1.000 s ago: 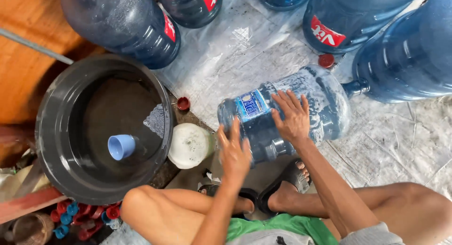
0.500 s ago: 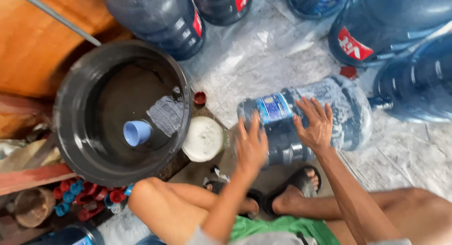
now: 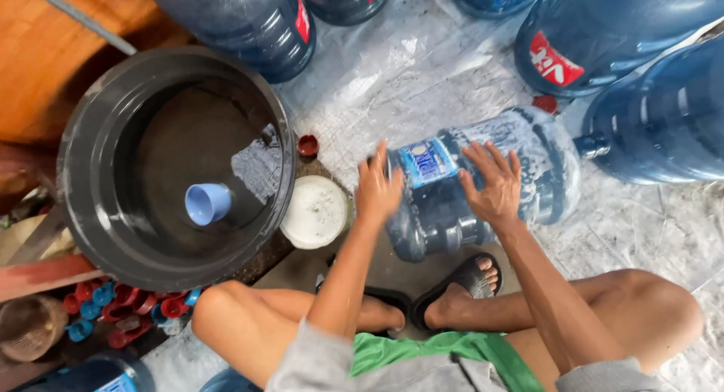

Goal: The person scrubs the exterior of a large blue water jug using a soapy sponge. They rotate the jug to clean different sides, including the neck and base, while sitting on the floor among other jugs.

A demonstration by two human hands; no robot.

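the big clear water jug (image 3: 483, 181) lies on its side in the middle of the frame, right in front of the squatting person's sandalled feet (image 3: 460, 290). its long axis runs from lower left to upper right: the flat base sits at the lower left, near the feet, and the narrow neck points to the upper right, where it almost meets the blue jug (image 3: 664, 113) at the right edge of the frame. the inside is beaded and foamy white.

both hands are on top of it. the left hand (image 3: 377, 188) rests flat on the base end, just left of the blue label, its fingers (image 3: 379, 160) spread wide and pointing toward the upper part of the frame. the right hand (image 3: 494, 185) lies on the middle of the barrel, just right of the label, its fingers (image 3: 490, 157) also splayed. neither hand is closed round anything; they are open palms pressing on the curved wall, so the jug sits directly under them rather than off to one side. the right hand is nearer the neck, the left nearer the base, and the label shows between them.

left of the jug, just beside the left hand, stands a small white bowl (image 3: 315, 211) of soapy stuff, and beyond it the large black tub (image 3: 90, 136) fills the left of the frame with a light blue cup (image 3: 207, 203) lying in it. a red cap (image 3: 308, 145) lies on the plastic sheet (image 3: 407, 68) between tub and jug. more dark blue jugs (image 3: 241, 22) stand along the top.
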